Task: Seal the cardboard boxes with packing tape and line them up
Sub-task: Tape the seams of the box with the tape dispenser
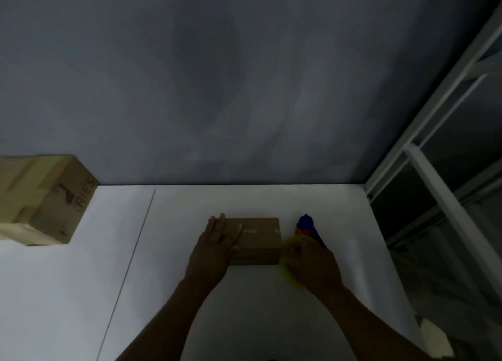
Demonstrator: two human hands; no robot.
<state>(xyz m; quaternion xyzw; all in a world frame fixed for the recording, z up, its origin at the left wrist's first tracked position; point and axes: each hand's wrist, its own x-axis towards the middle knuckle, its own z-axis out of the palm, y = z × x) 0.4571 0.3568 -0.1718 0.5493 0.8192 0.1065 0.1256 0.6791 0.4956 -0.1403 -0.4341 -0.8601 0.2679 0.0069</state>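
A small brown cardboard box [259, 238] lies on the white table [271, 306] in the middle of the view. My left hand [214, 248] rests flat on the box's left part, fingers straight. Against the box's right side, my right hand [312, 263] grips a tape dispenser [308, 226] with a blue body and a yellow-green roll of tape. Its fingers curl round the dispenser. Whether tape lies on the box top I cannot tell in the dim light.
A larger taped cardboard box [46, 200] with printed letters stands at the table's far left by the grey wall. A white metal window frame [440, 176] runs along the right. A seam line [130, 268] crosses the table left of my arms.
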